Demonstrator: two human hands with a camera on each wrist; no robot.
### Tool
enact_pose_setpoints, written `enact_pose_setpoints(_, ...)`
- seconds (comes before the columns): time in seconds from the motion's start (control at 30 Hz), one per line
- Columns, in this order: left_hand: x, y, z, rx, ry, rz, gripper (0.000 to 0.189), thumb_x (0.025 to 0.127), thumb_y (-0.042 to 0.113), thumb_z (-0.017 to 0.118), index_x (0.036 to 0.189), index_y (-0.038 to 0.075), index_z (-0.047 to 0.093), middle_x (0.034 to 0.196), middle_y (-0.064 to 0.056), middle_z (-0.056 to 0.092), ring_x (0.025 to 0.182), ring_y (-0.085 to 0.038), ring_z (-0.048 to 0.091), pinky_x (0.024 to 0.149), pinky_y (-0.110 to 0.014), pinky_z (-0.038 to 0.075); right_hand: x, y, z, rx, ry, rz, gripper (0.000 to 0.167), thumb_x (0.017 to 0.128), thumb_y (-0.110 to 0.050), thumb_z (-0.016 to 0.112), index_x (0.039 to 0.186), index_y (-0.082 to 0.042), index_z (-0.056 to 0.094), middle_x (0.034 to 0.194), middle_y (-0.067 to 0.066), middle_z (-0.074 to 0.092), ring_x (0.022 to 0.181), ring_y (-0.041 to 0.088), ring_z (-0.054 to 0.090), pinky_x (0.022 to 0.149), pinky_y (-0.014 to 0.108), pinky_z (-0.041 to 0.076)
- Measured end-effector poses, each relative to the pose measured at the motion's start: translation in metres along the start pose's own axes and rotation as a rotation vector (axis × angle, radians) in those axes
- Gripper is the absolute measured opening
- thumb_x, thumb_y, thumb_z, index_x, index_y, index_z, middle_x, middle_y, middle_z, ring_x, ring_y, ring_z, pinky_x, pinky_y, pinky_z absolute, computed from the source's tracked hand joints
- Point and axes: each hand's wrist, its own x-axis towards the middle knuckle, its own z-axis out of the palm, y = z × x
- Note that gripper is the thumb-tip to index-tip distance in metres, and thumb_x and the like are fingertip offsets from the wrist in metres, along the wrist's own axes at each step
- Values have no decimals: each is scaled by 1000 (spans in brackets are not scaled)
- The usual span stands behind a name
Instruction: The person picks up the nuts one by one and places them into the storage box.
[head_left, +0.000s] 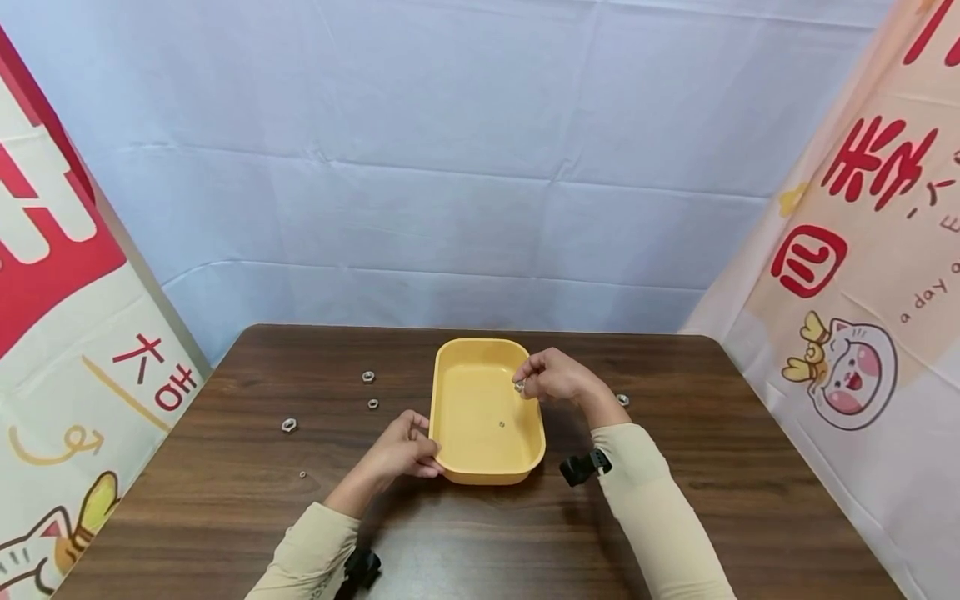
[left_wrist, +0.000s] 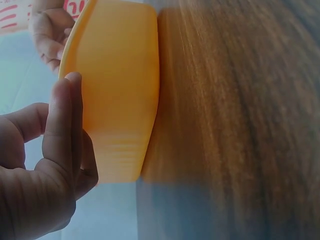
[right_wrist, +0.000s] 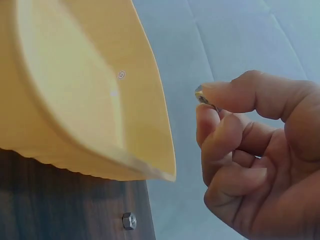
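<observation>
A yellow plastic tray [head_left: 487,467] stands on the table with a tiny nut [head_left: 502,424] lying on its floor. My left hand [head_left: 405,446] holds the tray's near left side, fingers against the outer wall and rim [left_wrist: 70,55]. Over the right rim, my right hand [head_left: 558,375] pinches a metal nut [right_wrist: 204,96] between thumb and index finger. That nut [head_left: 519,387] shows at the fingertips, above the tray's right edge. In the right wrist view the other fingers of the right hand [right_wrist: 260,160] curl toward the palm.
Left of the tray, nuts of differing size lie scattered: a large nut [head_left: 289,425], a nut toward the back [head_left: 368,377], a smaller nut [head_left: 372,403] and a tiny nut [head_left: 303,474]. Another nut [head_left: 622,400] lies beyond the right wrist. Cloth hangs behind the wooden table [head_left: 480,550].
</observation>
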Motion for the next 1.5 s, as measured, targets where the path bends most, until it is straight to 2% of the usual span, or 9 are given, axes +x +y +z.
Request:
enact_pose_setpoints(0.23,1,-1,-1,8,-6,1,37,81,-10,52,110,-10,29,81,-26,53,58,-21,63,50,-29,53,10,-10,5,-76,-2,10,18,75,5,64,93,2,65,81,7,61,54,14,40,52,31,39)
enact_pose_setpoints(0.47,-8,13,4,3,-27,3,34,81,-11,51,108,-11,30,84,-32,52,58,-21,63,51,-28,53,20,-12,11,-227,-11,17,16,72,4,68,87,1,66,80,5,62,55,14,40,50,27,37)
enact_pose_setpoints(0.63,1,1,0,10,-10,-3,37,81,-10,52,110,-11,29,85,-32,52,58,-21,63,50,-29,53,29,-14,18,-363,-42,26,9,73,5,68,77,-3,67,70,1,60,51,12,36,46,23,34)
enact_pose_setpoints(0.77,3,-3,-2,12,-2,-3,38,82,-9,53,111,-10,28,84,-30,52,58,-22,63,50,-30,53,35,-18,25,-428,-98,33,31,74,9,59,53,-11,48,50,-3,36,45,11,19,42,25,21)
enact_pose_setpoints(0.87,3,-4,-2,7,-1,-9,39,82,-9,53,111,-10,28,84,-29,52,58,-22,63,50,-30,53,38,-22,29,-480,-133,33,41,71,11,53,49,-15,31,49,-3,20,47,12,11,45,27,14)
enact_pose_setpoints(0.93,2,-4,-2,0,-2,-9,39,82,-9,53,111,-10,27,85,-30,52,57,-22,63,50,-29,53,41,-24,32,-516,-145,38,42,70,12,52,49,-16,28,48,-4,17,47,12,9,45,28,12)
enact_pose_setpoints(1.07,0,-5,-2,-7,-1,-10,40,81,-9,53,111,-10,27,84,-30,52,57,-22,63,50,-29,53,47,-23,36,-592,-153,75,44,71,11,53,51,-17,26,50,-4,16,48,12,9,47,29,13)
enact_pose_setpoints(1.3,0,-4,-1,2,4,-14,40,81,-9,53,112,-9,28,83,-27,52,58,-22,63,50,-29,53,52,-24,41,-727,-159,114,42,70,8,55,44,-17,35,42,-4,23,43,11,15,51,39,29)
enact_pose_setpoints(1.5,1,-2,0,7,10,-7,40,81,-9,53,113,-9,28,81,-24,52,57,-22,63,50,-29,53,49,-31,41,-709,-128,79,41,68,10,54,43,-16,36,39,-3,29,40,11,20,44,29,19)
